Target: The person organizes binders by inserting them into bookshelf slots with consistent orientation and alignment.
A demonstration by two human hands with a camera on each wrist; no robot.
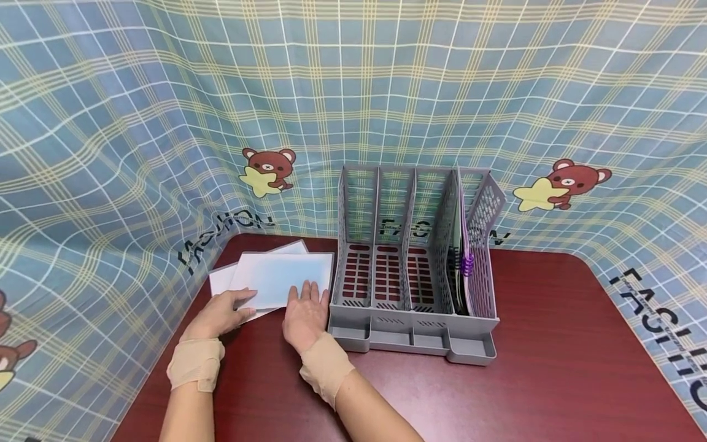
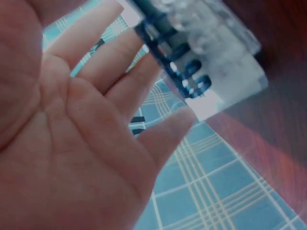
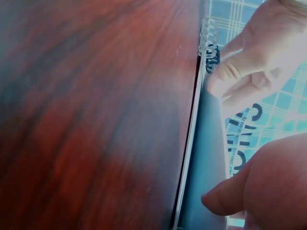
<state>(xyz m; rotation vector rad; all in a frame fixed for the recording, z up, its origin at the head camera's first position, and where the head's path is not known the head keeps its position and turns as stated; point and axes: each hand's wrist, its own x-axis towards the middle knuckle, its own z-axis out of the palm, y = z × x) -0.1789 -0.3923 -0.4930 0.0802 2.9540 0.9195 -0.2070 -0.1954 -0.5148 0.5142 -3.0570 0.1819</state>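
Note:
Several spiral notebooks lie overlapped on the table's left side, a pale-blue-covered spiral notebook (image 1: 282,276) uppermost. My left hand (image 1: 223,310) pinches their left end by the near edge. The left wrist view shows dark binding coils (image 2: 184,72) and clear coils beside the left hand (image 2: 91,120). At the right end, my right hand (image 1: 307,313) rests its straight fingers on the top notebook. The right wrist view shows the notebook's blue cover (image 3: 206,143) with the right thumb (image 3: 225,196) against it. How many notebooks are stacked is hidden.
A grey file organizer (image 1: 414,319) with upright slots and small front trays stands just right of the notebooks. Its rightmost slot holds a purple-coiled notebook (image 1: 467,264) and other thin books. Checked cloth (image 1: 386,92) hangs behind and at both sides of the dark red table (image 1: 552,344).

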